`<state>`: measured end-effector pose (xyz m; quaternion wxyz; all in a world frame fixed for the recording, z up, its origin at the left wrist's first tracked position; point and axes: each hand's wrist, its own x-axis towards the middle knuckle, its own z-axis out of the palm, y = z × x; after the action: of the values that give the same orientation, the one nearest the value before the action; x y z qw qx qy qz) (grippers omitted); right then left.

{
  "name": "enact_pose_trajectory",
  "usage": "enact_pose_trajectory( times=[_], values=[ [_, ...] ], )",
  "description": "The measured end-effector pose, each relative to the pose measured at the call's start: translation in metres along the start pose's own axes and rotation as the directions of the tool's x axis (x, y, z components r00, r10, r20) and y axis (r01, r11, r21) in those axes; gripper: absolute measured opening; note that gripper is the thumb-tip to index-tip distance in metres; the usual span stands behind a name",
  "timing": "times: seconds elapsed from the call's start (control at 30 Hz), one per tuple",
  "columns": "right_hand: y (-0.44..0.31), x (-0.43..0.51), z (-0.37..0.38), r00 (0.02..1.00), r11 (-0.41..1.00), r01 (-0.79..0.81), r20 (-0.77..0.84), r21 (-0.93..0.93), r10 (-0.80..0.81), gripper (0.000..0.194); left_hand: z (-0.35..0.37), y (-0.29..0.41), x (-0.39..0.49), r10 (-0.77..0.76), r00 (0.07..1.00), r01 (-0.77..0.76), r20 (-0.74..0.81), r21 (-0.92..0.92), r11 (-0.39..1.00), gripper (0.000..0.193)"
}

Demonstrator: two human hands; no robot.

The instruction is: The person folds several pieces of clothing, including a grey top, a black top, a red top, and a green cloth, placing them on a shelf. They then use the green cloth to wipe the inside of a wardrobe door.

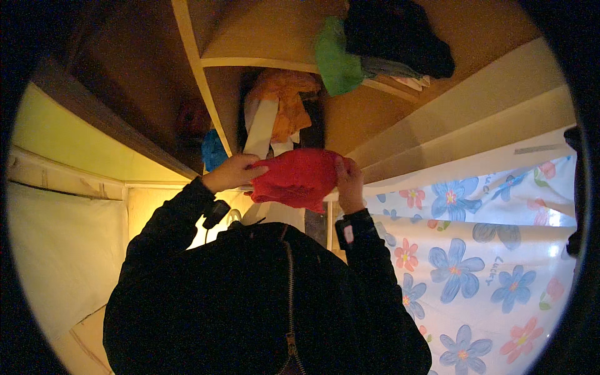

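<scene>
A piece of red folded fabric [297,178] is stretched between my two hands, in front of my chest. My left hand [230,172] grips its left end, with the thumb lying on top of the cloth. At the opposite end, my right hand [350,185] pinches the fabric between thumb and fingers. The lower edge of the cloth hangs loose and uneven. Just beyond it, an orange cloth [288,112] and a white strip of material [262,124] sit in a wooden shelf compartment. The red fabric covers part of that compartment's front.
Black clothing [398,37] and a green cloth [338,58] lie on the upper shelf, overhanging its edge. A wooden divider [206,93] separates the compartments; a blue item [214,151] is beside it. A flower-patterned cloth [464,281] spreads at right. A dark device [216,213] is near my left forearm.
</scene>
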<state>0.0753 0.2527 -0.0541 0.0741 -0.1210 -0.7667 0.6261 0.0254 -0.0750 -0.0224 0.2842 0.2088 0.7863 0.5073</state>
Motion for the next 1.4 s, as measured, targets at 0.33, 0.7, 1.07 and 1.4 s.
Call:
enact_pose_trajectory(
  times=[0.33,0.7,1.07,1.4],
  values=[
    [-0.068,-0.015,0.078,0.937,0.983,0.155,0.330,-0.097,-0.116,0.022,0.010,0.027,0.011,0.159,0.985,-0.166,-0.061,-0.126,0.978,0.028],
    [-0.065,-0.026,0.099,0.733,0.734,0.624,0.528,-0.269,-0.429,0.046,0.007,-0.009,0.008,0.132,0.991,-0.129,0.008,-0.176,0.976,0.022],
    [-0.051,-0.022,0.112,0.738,0.779,0.567,0.585,-0.267,-0.337,0.036,-0.001,-0.017,-0.016,0.361,0.924,-0.335,-0.124,0.193,0.922,0.025],
    [-0.067,-0.019,0.141,0.633,0.805,0.580,0.692,-0.127,-0.347,0.027,-0.022,-0.052,-0.056,0.299,0.916,-0.040,-0.266,0.681,0.731,0.070]
  ],
)
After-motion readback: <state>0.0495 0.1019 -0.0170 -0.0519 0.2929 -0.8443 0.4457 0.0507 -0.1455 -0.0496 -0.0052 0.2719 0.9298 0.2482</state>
